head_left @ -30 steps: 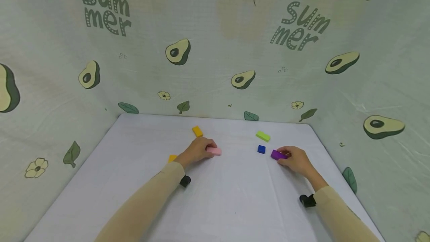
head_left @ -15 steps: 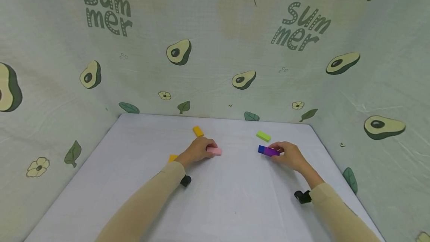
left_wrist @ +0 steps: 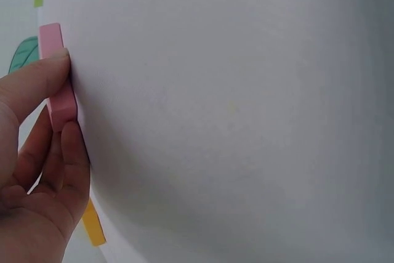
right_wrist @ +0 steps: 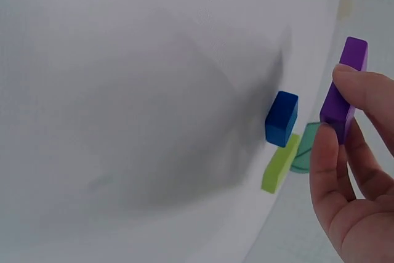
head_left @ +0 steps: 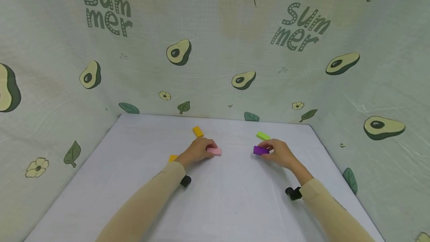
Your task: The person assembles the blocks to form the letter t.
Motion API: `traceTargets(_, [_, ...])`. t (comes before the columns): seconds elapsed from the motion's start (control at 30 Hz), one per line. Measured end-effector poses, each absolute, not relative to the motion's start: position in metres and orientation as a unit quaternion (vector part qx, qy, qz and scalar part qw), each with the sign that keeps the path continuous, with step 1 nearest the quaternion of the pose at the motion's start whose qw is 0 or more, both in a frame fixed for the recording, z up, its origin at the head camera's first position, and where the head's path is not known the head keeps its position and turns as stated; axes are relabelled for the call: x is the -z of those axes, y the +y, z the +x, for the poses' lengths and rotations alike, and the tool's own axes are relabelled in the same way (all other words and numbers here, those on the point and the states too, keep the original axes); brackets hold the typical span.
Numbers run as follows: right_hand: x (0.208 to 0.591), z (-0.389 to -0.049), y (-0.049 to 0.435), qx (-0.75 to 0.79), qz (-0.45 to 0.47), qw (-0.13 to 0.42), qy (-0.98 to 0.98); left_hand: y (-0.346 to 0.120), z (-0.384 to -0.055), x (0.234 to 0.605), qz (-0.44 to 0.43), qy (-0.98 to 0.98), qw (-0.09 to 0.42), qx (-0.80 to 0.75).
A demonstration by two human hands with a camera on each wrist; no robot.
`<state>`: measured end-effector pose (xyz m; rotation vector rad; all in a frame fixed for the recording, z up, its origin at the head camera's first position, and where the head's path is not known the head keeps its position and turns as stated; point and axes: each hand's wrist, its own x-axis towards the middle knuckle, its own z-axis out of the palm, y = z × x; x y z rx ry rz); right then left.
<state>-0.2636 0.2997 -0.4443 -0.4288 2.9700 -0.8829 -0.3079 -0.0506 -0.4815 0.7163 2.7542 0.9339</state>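
Observation:
My left hand (head_left: 197,150) pinches a pink block (head_left: 217,151) between thumb and fingers, low at the white table; the left wrist view shows the thumb on its upper side. My right hand (head_left: 282,154) holds a purple block (head_left: 259,150) by one end. In the right wrist view the purple block (right_wrist: 346,84) is up off the table, apart from a small blue block (right_wrist: 281,118) that stands on the cloth. From the head view that blue block is hidden behind the purple one. A lime green block (head_left: 263,136) lies just beyond my right hand.
One yellow block (head_left: 198,132) lies behind my left hand, and another yellow block (head_left: 173,158) is partly covered by the left wrist. White cloth covers the table (head_left: 228,204). A printed curtain (head_left: 215,47) closes off the back and both sides.
My right hand has carried the purple block leftward, from the blue block's right side until it covers the blue block in the head view. The left hand and pink block have stayed in place.

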Motion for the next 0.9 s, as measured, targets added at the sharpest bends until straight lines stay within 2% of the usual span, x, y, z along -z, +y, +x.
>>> traceTargets(0.9, [0.462,-0.287,0.242,0.290,-0.170,0.024,0.942,-0.051,-0.309,0.485,0.234,0.919,0.074,-0.309])
